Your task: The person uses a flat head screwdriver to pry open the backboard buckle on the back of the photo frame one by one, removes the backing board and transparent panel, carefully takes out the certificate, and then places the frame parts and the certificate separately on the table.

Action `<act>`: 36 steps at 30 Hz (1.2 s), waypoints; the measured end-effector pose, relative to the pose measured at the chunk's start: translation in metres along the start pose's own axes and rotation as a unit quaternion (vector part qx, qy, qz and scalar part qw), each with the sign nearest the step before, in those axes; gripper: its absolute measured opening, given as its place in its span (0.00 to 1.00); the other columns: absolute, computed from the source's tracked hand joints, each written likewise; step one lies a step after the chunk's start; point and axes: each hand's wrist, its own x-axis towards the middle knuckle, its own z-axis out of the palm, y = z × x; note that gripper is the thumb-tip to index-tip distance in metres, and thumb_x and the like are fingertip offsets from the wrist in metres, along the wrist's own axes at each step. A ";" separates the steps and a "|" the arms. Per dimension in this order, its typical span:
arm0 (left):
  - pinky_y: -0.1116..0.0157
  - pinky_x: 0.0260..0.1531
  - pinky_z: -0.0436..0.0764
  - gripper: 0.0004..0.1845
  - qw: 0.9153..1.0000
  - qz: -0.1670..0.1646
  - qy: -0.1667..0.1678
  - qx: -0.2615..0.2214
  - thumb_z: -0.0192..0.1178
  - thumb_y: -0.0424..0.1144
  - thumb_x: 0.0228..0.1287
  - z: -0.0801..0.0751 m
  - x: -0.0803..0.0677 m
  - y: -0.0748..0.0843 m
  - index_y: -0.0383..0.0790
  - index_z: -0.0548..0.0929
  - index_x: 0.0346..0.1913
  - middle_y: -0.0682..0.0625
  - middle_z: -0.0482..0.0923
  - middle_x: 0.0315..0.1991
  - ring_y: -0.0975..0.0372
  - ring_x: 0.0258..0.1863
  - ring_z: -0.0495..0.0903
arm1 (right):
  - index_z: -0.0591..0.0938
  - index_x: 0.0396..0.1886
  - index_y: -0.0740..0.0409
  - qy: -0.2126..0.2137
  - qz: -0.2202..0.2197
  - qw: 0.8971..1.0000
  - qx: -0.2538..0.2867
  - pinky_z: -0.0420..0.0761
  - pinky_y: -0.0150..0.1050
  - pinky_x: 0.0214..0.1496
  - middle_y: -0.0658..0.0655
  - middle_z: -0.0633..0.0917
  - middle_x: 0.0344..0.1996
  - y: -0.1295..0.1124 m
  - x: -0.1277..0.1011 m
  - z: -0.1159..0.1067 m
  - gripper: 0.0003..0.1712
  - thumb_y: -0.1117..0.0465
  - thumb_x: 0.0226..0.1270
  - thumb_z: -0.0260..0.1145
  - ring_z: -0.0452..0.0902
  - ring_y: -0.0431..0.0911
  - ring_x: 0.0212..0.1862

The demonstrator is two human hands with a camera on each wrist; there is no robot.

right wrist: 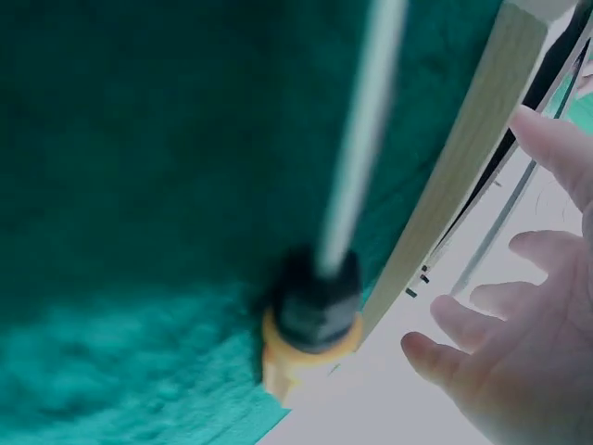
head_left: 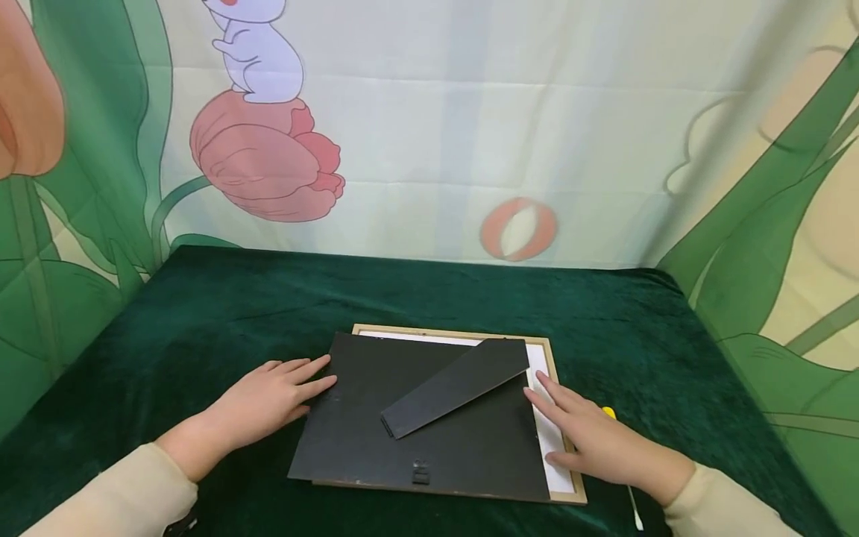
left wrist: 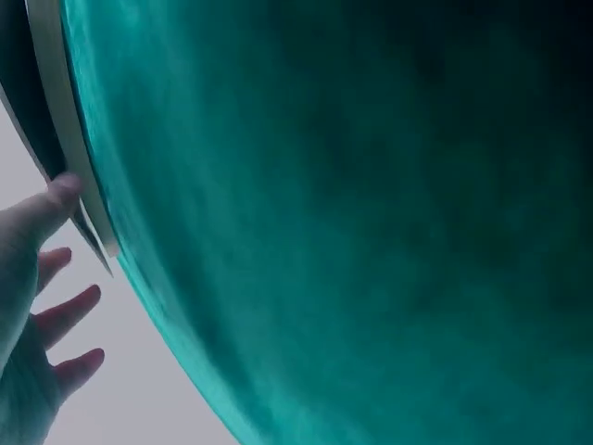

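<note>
A wooden picture frame [head_left: 552, 356] lies face down on the green cloth, with a white sheet [head_left: 553, 436] showing along its right side. A black backing board [head_left: 376, 440] lies askew on it, its stand flap [head_left: 456, 386] raised slightly. My left hand [head_left: 271, 395] rests flat, fingers straight, touching the board's left edge [left wrist: 69, 139]. My right hand [head_left: 590, 436] lies flat on the white sheet at the board's right edge, fingers spread [right wrist: 519, 324]. Neither hand grips anything.
A yellow-handled screwdriver [head_left: 627, 477] lies on the cloth just right of the frame, partly under my right wrist; its collar [right wrist: 315, 320] shows close up beside the frame's wooden side [right wrist: 463, 158]. A printed fabric backdrop [head_left: 429, 127] hangs behind the table.
</note>
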 end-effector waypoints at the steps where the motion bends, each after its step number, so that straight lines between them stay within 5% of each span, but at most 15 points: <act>1: 0.56 0.43 0.68 0.30 1.000 0.007 0.006 0.003 0.60 0.47 0.48 0.001 0.000 -0.002 0.51 0.68 0.57 0.49 0.61 0.59 0.56 0.52 0.65 | 0.52 0.64 0.54 -0.005 -0.005 1.000 -0.006 0.66 0.44 0.51 0.60 0.48 0.64 0.000 0.002 0.000 0.46 0.54 0.49 0.65 0.47 0.52 0.62; 8: 0.57 0.47 0.66 0.27 0.999 0.044 0.015 0.022 0.52 0.50 0.56 0.001 -0.004 -0.011 0.50 0.64 0.60 0.54 0.60 0.59 0.60 0.53 0.66 | 0.51 0.65 0.52 -0.055 -0.016 0.998 0.002 0.63 0.45 0.53 0.56 0.47 0.64 0.000 0.013 -0.002 0.47 0.53 0.48 0.66 0.45 0.50 0.63; 11: 0.57 0.47 0.66 0.24 0.997 0.056 0.053 0.016 0.46 0.49 0.61 -0.004 -0.009 -0.016 0.48 0.64 0.60 0.53 0.62 0.58 0.61 0.53 0.66 | 0.51 0.65 0.50 -0.059 -0.022 0.998 0.020 0.67 0.40 0.50 0.55 0.47 0.64 -0.001 0.013 -0.003 0.44 0.49 0.52 0.61 0.54 0.48 0.60; 15: 0.57 0.47 0.67 0.24 0.990 0.075 0.116 0.018 0.25 0.46 0.68 -0.009 -0.011 -0.022 0.44 0.67 0.58 0.51 0.66 0.55 0.61 0.52 0.66 | 0.52 0.65 0.49 -0.051 -0.018 0.996 0.071 0.70 0.36 0.46 0.54 0.51 0.64 -0.002 0.009 -0.009 0.37 0.44 0.58 0.52 0.62 0.46 0.56; 19: 0.59 0.43 0.71 0.28 0.978 0.076 0.192 0.002 0.20 0.44 0.68 -0.011 -0.008 -0.023 0.41 0.73 0.52 0.50 0.73 0.48 0.62 0.48 0.71 | 0.59 0.62 0.52 -0.003 -0.016 0.992 0.121 0.69 0.39 0.48 0.53 0.60 0.60 0.001 0.009 -0.017 0.29 0.54 0.62 0.52 0.61 0.45 0.57; 22: 0.61 0.40 0.73 0.15 0.970 0.050 0.232 -0.043 0.43 0.37 0.63 -0.015 -0.005 -0.021 0.41 0.75 0.49 0.51 0.75 0.45 0.62 0.44 0.73 | 0.65 0.59 0.52 0.047 -0.008 0.989 0.138 0.69 0.40 0.48 0.51 0.67 0.56 0.003 0.011 -0.024 0.24 0.64 0.61 0.53 0.64 0.44 0.55; 26: 0.64 0.43 0.71 0.26 0.959 -0.008 0.260 -0.109 0.59 0.24 0.45 -0.028 -0.001 -0.012 0.44 0.73 0.52 0.51 0.74 0.47 0.63 0.45 0.72 | 0.70 0.55 0.50 0.100 0.013 0.983 0.150 0.71 0.40 0.46 0.50 0.72 0.52 0.003 0.011 -0.033 0.24 0.66 0.57 0.57 0.67 0.43 0.52; 32: 0.74 0.50 0.62 0.17 0.928 -0.048 0.322 -0.184 0.42 0.42 0.64 -0.043 0.006 -0.001 0.44 0.74 0.51 0.51 0.72 0.50 0.62 0.48 0.70 | 0.70 0.55 0.55 0.169 -0.017 0.976 0.137 0.72 0.32 0.43 0.55 0.70 0.54 0.000 0.008 -0.036 0.28 0.70 0.51 0.61 0.66 0.47 0.53; 34: 0.76 0.47 0.64 0.17 0.916 -0.088 0.314 -0.234 0.44 0.41 0.63 -0.045 0.005 0.002 0.45 0.73 0.52 0.51 0.70 0.51 0.63 0.48 0.70 | 0.70 0.55 0.57 0.200 -0.040 0.973 0.112 0.70 0.28 0.44 0.57 0.69 0.55 -0.001 0.008 -0.035 0.29 0.71 0.50 0.61 0.66 0.46 0.53; 36: 0.76 0.42 0.68 0.18 0.892 -0.153 0.277 -0.324 0.45 0.41 0.62 -0.046 0.004 0.005 0.47 0.70 0.55 0.51 0.70 0.51 0.65 0.46 0.72 | 0.70 0.55 0.58 0.236 -0.066 0.966 0.085 0.68 0.25 0.46 0.58 0.69 0.55 -0.001 0.009 -0.035 0.28 0.69 0.51 0.61 0.66 0.46 0.53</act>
